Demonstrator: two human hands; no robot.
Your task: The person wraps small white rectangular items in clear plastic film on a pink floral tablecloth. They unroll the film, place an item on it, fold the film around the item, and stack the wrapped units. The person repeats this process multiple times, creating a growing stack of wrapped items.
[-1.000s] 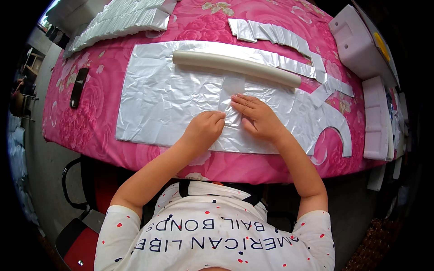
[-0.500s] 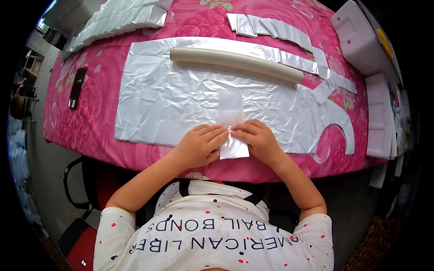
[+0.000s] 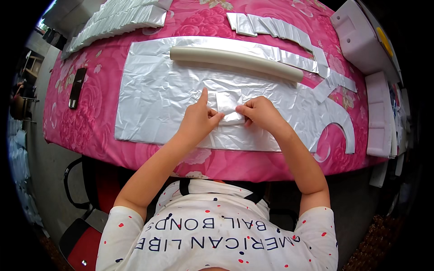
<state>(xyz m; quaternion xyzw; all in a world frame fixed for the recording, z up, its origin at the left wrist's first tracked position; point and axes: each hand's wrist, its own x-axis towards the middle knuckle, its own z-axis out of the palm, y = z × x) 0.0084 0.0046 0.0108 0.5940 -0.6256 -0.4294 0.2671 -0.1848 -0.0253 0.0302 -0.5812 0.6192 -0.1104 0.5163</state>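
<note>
Two hands [image 3: 195,118], one folded packet [image 3: 229,103], one tube [image 3: 235,63].

Surface [image 3: 97,133], w/ pink floral cloth [image 3: 199,29], is carrying lg. silvery plastic sheet [image 3: 153,106] ctr. & blk. oblong item [image 3: 77,88] L; folded plastic pile [image 3: 122,21] is lying far L, row of folded pcs. [image 3: 271,28] far ctr.-R.

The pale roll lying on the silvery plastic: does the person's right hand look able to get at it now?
Probably yes: only wrinkled silvery plastic appears between the right hand and the pale roll, though that hand touches the folded piece.
</note>
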